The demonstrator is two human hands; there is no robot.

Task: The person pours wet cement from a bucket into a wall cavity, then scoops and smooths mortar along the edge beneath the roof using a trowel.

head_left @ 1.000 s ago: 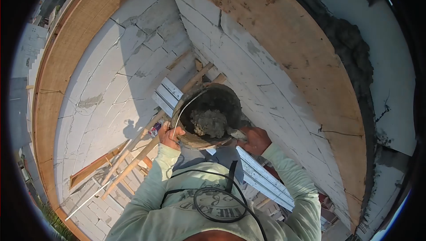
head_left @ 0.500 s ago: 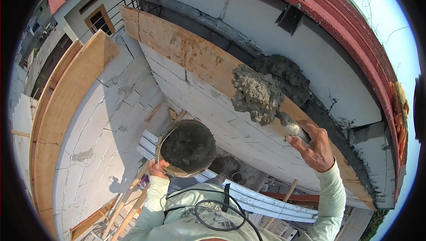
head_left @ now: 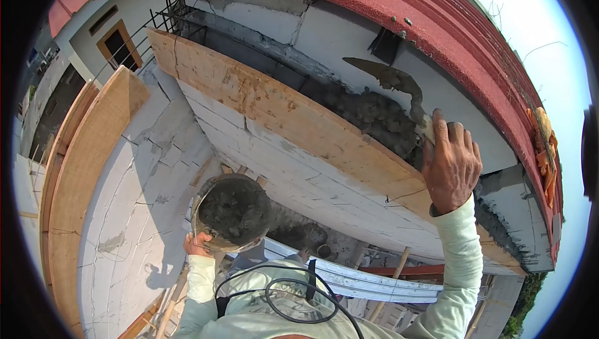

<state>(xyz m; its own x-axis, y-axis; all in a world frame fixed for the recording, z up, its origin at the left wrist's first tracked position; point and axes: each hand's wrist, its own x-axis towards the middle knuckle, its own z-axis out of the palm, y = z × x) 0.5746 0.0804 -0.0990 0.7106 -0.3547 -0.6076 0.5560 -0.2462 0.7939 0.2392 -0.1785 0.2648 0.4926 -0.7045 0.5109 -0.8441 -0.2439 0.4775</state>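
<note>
My left hand [head_left: 198,244] is closed on the rim of a round bucket [head_left: 264,237], held low at the left. Grey wet concrete [head_left: 234,208] fills much of it. My right hand [head_left: 452,167] grips the handle of a trowel [head_left: 390,78] at the upper right. Its smeared blade is turned on edge and points left above the trough, with no heap on it. Just below the blade, a lump of fresh concrete [head_left: 374,114] lies in the trough between the wooden form board [head_left: 262,92] and the white block wall [head_left: 268,21].
Red roof edging [head_left: 399,8] overhangs the trough. Rebar ends [head_left: 168,14] stick out at its far left end. Another form board [head_left: 93,189] runs down the left wall. Metal planking [head_left: 368,283] and wooden poles lie below me.
The heap of concrete on the trowel has gone into the trough. My right hand has moved up over the trough and turned the blade. The bucket appears farther left and lower.
</note>
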